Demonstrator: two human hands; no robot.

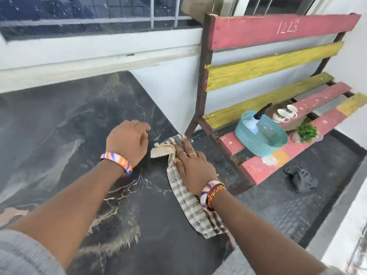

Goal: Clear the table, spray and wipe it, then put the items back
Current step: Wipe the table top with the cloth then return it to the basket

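The black marbled table (59, 120) fills the left and middle of the head view, with pale smears on its surface. A striped beige and grey cloth (190, 203) lies along the table's right edge. My right hand (193, 165) presses flat on the cloth's far end, fingers stretched out over it. My left hand (127, 141) rests on the bare tabletop just left of the cloth, fingers curled, holding nothing. A spray bottle (255, 124) with a black nozzle lies in a teal basket (252, 143) on the bench to the right.
A red and yellow slatted bench (278, 30) stands right of the table. On its seat are two white cups (286, 114) and a small green plant (306, 132). A dark rag (299, 179) lies on the floor below. A wall ledge (99, 62) runs behind the table.
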